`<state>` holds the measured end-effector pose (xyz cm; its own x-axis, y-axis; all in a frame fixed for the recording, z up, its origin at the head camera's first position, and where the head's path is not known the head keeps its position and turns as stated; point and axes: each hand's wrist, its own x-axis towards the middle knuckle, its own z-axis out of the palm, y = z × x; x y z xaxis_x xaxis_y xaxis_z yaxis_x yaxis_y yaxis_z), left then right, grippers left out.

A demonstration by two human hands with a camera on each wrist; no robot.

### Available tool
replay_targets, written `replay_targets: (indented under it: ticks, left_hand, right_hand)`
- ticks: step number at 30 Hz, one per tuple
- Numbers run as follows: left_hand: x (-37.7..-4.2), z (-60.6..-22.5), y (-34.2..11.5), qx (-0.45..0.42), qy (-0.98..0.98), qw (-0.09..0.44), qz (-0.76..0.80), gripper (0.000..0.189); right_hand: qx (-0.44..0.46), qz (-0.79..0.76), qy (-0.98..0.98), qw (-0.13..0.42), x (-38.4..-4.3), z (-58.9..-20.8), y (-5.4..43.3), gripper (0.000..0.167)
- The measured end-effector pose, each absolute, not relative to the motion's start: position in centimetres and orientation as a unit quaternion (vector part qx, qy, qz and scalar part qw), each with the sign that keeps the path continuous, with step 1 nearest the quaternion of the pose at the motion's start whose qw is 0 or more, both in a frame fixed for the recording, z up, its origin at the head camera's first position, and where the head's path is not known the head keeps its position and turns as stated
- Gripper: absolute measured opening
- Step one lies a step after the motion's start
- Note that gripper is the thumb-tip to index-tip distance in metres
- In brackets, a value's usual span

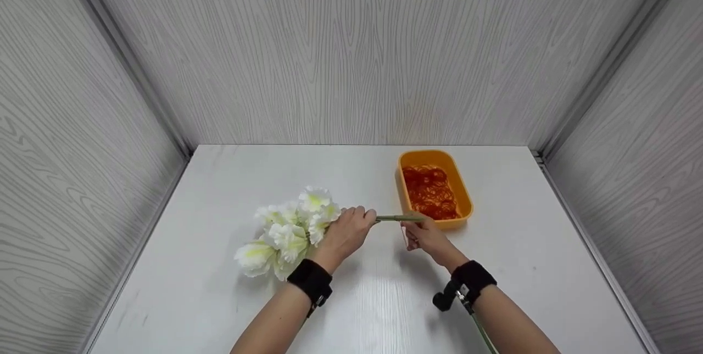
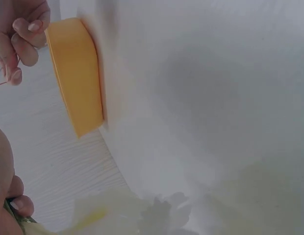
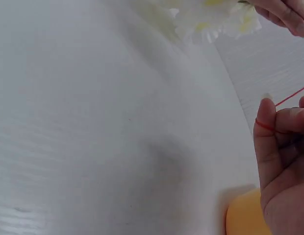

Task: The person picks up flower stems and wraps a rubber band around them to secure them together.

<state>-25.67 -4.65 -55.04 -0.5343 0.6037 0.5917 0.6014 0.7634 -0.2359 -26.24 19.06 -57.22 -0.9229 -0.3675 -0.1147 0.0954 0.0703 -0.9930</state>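
Observation:
My left hand [image 1: 349,230] grips a bunch of white artificial flowers [image 1: 288,239] by the stems, just below the blooms. The blooms have yellow-green centres and point left over the table. Bare green stems [image 1: 392,218] stick out rightward from that fist as far as my right hand [image 1: 434,241]. A thin red rubber band [image 3: 291,94] is looped over the thumb and curled fingers of the right hand and pulled taut, as the right wrist view shows. Its far end runs out of that view, toward the stems.
An orange rectangular tub [image 1: 464,200] stands just behind my right hand, with many red rubber bands [image 1: 431,192] inside. Pale wood-grain panels [image 1: 351,57] wall the white table [image 1: 263,167] at the back and both sides. Each wrist wears a black strap [image 1: 311,281].

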Motion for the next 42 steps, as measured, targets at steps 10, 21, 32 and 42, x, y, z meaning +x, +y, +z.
replay_targets:
  ticks: [10,21,32,42]
  left_hand:
    - [-24.8,-55.5,-5.3,-0.363,-0.863,0.335,0.105,0.028]
    - [-24.7,-56.2,-4.6,-0.328,-0.861,0.384,0.061,0.026]
    - [-25.0,-56.3,-4.1,-0.308,-0.878,0.356,0.088,0.027]
    - [-24.9,-56.0,-3.2,-0.293,-0.902,0.305,0.086,0.020]
  right_hand:
    - [-0.135,-0.597,0.770,0.180,-27.6,-54.9,21.2,0.035]
    - [-0.161,-0.409,0.894,0.084,-27.3,-52.2,19.5,0.013]
    - [-0.149,-0.281,0.948,0.029,-25.4,-51.3,16.2,0.008]
    - [-0.199,-0.343,0.917,0.044,-24.1,-50.9,14.2,0.006]
